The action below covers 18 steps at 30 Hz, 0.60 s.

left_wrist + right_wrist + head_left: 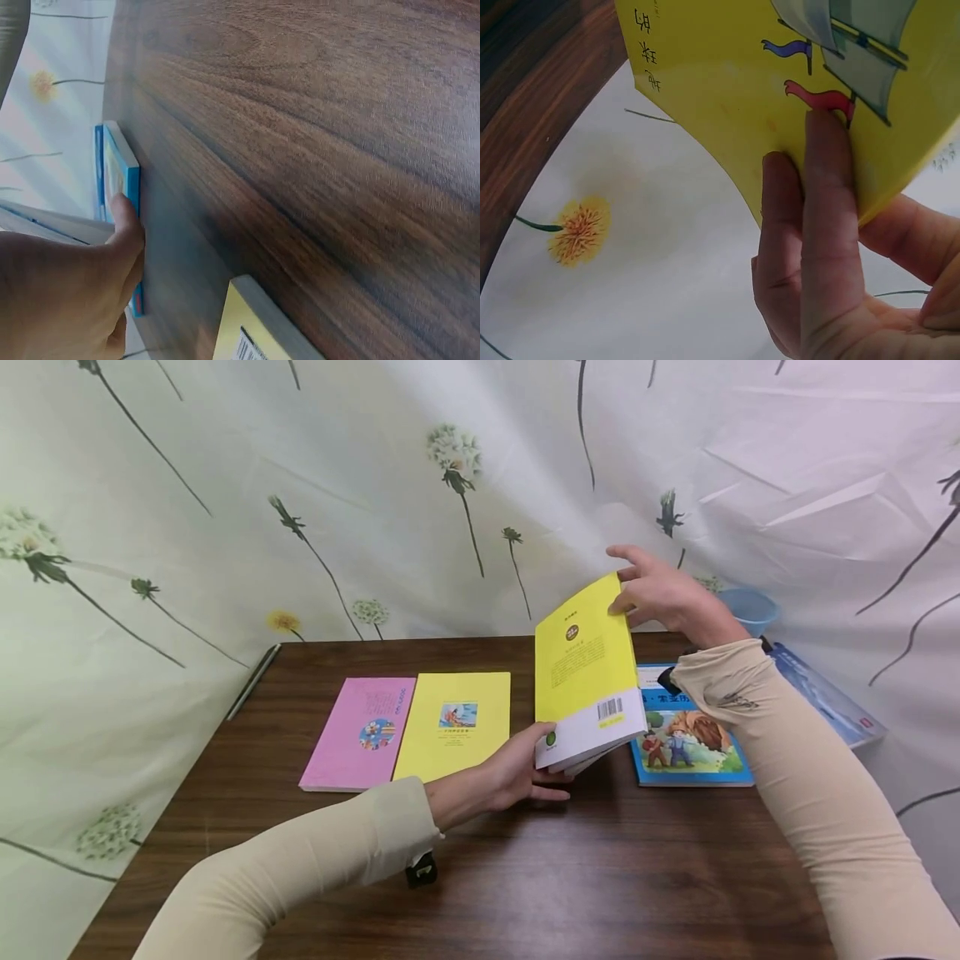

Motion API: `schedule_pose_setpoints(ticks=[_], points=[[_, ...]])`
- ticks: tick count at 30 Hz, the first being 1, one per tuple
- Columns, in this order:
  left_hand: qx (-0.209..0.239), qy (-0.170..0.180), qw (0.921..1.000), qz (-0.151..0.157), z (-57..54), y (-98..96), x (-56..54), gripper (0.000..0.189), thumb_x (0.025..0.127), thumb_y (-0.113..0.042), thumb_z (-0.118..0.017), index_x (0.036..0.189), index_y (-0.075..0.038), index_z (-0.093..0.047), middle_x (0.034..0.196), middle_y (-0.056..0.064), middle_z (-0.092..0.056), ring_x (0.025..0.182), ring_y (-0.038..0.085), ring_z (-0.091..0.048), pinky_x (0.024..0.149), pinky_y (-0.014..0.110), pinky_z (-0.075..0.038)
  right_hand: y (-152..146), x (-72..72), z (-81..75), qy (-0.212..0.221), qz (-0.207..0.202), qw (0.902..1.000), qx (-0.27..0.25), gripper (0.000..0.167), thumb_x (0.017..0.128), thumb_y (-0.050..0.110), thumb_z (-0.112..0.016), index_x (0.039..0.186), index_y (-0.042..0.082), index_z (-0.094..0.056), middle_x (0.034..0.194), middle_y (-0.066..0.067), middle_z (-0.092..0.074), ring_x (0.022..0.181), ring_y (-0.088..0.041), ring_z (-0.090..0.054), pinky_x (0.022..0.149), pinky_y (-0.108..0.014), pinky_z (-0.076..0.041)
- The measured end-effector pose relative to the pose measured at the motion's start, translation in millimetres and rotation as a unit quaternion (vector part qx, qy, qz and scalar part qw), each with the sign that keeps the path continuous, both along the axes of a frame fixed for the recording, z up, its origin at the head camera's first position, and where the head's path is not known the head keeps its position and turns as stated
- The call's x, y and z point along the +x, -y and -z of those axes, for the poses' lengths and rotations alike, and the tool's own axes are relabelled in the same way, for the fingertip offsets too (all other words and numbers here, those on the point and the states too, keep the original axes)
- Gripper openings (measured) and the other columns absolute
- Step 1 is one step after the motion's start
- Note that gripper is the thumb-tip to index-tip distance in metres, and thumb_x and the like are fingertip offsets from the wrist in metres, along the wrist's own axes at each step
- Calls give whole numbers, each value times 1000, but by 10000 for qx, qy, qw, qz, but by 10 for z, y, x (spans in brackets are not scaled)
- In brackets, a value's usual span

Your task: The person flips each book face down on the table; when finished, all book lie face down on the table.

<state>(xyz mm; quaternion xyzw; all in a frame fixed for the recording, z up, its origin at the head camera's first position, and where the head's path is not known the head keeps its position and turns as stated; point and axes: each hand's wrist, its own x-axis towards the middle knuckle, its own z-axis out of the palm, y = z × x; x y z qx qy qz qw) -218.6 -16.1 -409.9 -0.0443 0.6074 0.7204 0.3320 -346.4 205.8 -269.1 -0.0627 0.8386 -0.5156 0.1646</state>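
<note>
Both hands' grip pinching tilted yellow book (585,672): left hand (517,772) near edge, right hand (663,593) far corner

You held a yellow paperback (584,670) tilted up off the bench, back cover toward you, a barcode on its white lower band. Your left hand (517,772) gripped its near bottom corner; your right hand (660,593) pinched the far top edge, fingers (821,195) flat on the sailing-ship front cover
</note>
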Motion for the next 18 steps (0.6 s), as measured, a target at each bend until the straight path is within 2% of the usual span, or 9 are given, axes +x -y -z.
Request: schedule_pose_setpoints(ticks=[5, 8, 12, 18], points=[[23, -14, 10000, -93, 19, -34, 0, 45, 103, -44, -38, 139, -18, -50, 117, 13, -59, 104, 35, -62, 93, 56, -54, 17, 4, -23, -13, -35, 10000, -86, 94, 95, -9, -52, 162, 28, 2, 166, -17, -12, 130, -39, -53, 91, -40, -58], [-118, -102, 9998, -156, -2, -18, 1, 47, 103, -46, -38, 138, -18, -51, 117, 14, -61, 103, 32, -65, 91, 53, -56, 2, 2, -22, -47, 20, 10000, -62, 93, 95, -10, -51, 162, 28, 2, 165, -18, -13, 129, -39, -53, 91, -40, -59], [-495, -208, 9983, -247, -24, 70, -9, 49, 103, -46, -38, 136, -12, -53, 118, 13, -66, 99, 27, -69, 85, 43, -58, -29, -3, 15, -109, 63, 9999, -17, 93, 94, -11, -51, 162, 26, 1, 164, -20, -14, 129, -41, -52, 89, -38, -59], [-818, -399, 9956, -228, -36, 222, -13, 50, 104, -40, -38, 134, -3, -54, 119, 12, -69, 94, 20, -67, 75, 29, -54, -74, -14, 136, -186, 60, 9998, 106, 93, 94, -11, -52, 162, 24, -1, 164, -21, -15, 128, -41, -52, 84, -35, -61]])
